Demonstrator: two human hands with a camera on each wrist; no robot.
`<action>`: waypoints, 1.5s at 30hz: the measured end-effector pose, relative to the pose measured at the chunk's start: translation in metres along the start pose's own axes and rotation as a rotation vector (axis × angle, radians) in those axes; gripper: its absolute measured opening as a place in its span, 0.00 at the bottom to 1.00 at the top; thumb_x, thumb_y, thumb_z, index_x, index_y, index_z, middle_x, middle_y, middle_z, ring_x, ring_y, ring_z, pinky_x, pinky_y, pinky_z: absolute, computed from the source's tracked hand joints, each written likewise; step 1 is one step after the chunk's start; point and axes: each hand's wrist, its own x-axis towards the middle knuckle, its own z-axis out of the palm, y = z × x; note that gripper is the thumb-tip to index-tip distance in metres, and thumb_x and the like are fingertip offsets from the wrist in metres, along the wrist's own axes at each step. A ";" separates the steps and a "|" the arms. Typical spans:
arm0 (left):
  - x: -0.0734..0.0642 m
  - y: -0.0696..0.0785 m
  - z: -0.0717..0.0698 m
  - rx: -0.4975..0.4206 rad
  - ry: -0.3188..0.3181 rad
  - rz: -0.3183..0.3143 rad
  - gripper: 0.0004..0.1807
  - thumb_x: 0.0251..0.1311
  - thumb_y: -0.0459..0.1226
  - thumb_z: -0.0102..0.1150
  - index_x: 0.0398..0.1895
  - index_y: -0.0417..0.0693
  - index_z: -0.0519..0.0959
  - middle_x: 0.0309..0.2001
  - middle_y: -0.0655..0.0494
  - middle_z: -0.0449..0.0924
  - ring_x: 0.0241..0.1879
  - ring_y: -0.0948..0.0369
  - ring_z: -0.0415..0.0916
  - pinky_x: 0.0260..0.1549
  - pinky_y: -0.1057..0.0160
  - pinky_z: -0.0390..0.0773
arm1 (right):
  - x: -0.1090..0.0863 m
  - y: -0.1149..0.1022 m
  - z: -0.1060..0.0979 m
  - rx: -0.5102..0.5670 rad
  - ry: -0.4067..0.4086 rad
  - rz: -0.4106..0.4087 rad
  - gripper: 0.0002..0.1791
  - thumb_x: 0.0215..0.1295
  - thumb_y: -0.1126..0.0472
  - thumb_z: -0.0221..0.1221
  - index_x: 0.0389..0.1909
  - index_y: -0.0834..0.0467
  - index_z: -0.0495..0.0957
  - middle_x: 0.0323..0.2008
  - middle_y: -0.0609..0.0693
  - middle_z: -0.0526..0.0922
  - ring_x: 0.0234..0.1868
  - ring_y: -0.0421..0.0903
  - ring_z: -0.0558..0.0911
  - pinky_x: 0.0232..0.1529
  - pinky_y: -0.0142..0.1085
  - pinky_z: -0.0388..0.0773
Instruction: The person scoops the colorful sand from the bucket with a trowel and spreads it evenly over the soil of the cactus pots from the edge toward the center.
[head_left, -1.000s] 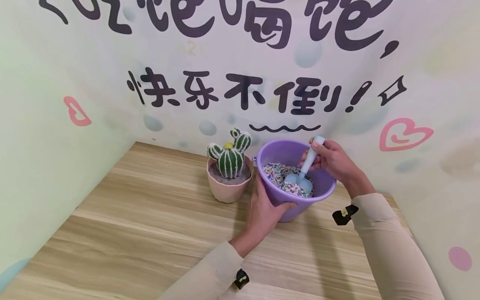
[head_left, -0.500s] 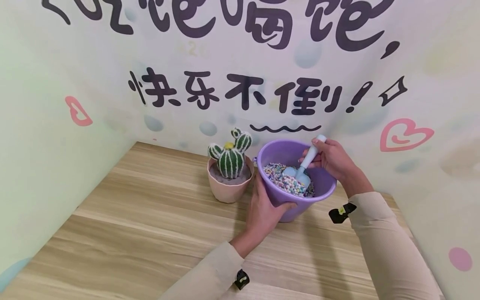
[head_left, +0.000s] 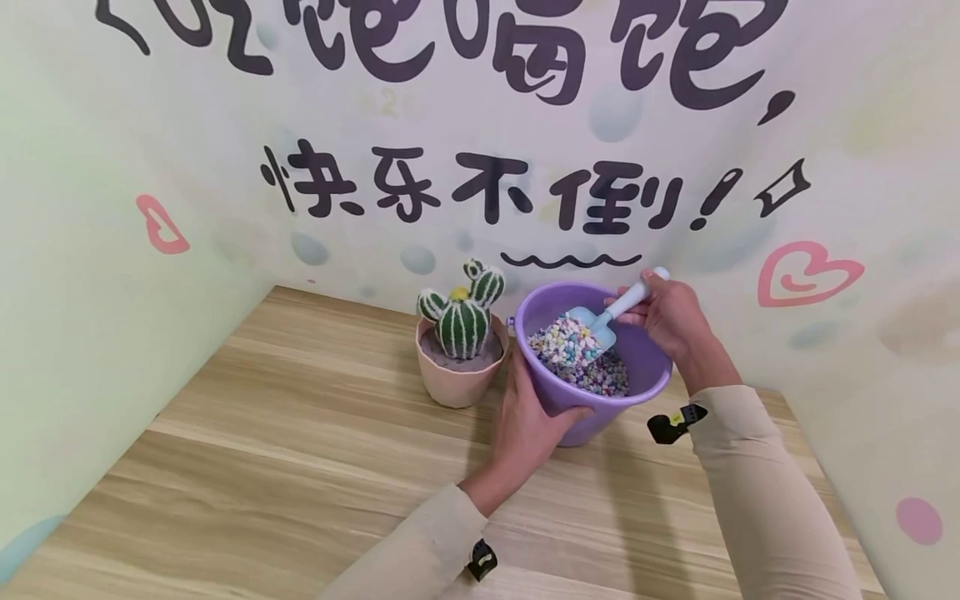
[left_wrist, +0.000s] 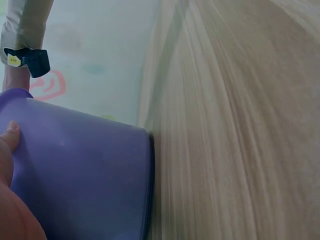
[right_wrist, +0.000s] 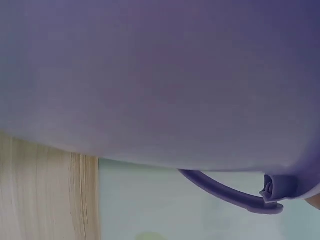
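Note:
In the head view a purple bucket (head_left: pixel 647 360) stands on the table, partly filled with small multicoloured bead-like pellets (head_left: pixel 603 377). My left hand (head_left: pixel 521 429) grips its near left side, thumb across the front below the rim. The left wrist view shows that thumb against the bucket wall (left_wrist: pixel 95 165). With my right hand (head_left: pixel 677 321) I hold a light blue toy shovel (head_left: pixel 628 302) by its handle, above the bucket's right side. The shovel's blade, heaped with pellets, is inside the bucket mouth and points left. In the right wrist view, the bucket's outer wall (right_wrist: pixel 160 85) hides the shovel.
A knitted-looking cactus (head_left: pixel 461 329) in a pink pot (head_left: pixel 457 383) stands just left of the bucket. Behind the wood-grain table (head_left: pixel 262 467) rises a wall (head_left: pixel 420 225) with black lettering. The bucket's purple carrying handle (right_wrist: pixel 225 194) hangs at its far side in the right wrist view.
The shovel has come up out of the pellets with a heap on its blade, its handle tilting lower to the right. My left hand stays on the bucket.

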 end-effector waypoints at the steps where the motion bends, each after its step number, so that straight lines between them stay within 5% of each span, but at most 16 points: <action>1: 0.000 -0.001 0.000 0.015 0.001 0.005 0.74 0.34 0.57 0.79 0.79 0.52 0.37 0.76 0.51 0.51 0.68 0.52 0.63 0.64 0.53 0.68 | 0.000 0.000 0.000 0.021 0.017 -0.003 0.12 0.77 0.56 0.43 0.45 0.62 0.57 0.29 0.60 0.84 0.34 0.57 0.87 0.34 0.44 0.85; 11: 0.002 -0.007 -0.010 0.126 -0.019 0.070 0.73 0.36 0.63 0.74 0.79 0.49 0.38 0.77 0.50 0.49 0.71 0.52 0.58 0.65 0.47 0.65 | -0.008 -0.011 0.000 0.213 0.159 0.008 0.07 0.77 0.57 0.43 0.45 0.55 0.58 0.31 0.62 0.81 0.34 0.60 0.87 0.34 0.47 0.85; 21: -0.004 -0.010 -0.029 0.131 -0.018 0.167 0.61 0.47 0.64 0.67 0.78 0.54 0.44 0.75 0.52 0.54 0.71 0.54 0.58 0.65 0.46 0.65 | -0.023 -0.021 0.004 0.323 0.214 0.055 0.19 0.75 0.55 0.47 0.63 0.46 0.55 0.41 0.60 0.75 0.39 0.60 0.85 0.43 0.51 0.83; 33: -0.009 -0.024 -0.052 0.098 0.187 0.465 0.41 0.58 0.51 0.65 0.68 0.36 0.65 0.61 0.44 0.74 0.60 0.52 0.73 0.58 0.54 0.75 | -0.048 -0.019 0.001 0.427 0.261 0.034 0.33 0.73 0.56 0.52 0.73 0.42 0.48 0.51 0.58 0.67 0.47 0.59 0.82 0.58 0.52 0.71; 45: 0.003 -0.043 -0.076 0.049 0.326 0.505 0.41 0.60 0.52 0.63 0.66 0.31 0.65 0.63 0.36 0.70 0.64 0.41 0.66 0.66 0.53 0.66 | -0.073 -0.011 -0.002 0.540 0.237 0.012 0.22 0.71 0.57 0.55 0.58 0.46 0.56 0.52 0.60 0.70 0.46 0.63 0.83 0.61 0.53 0.63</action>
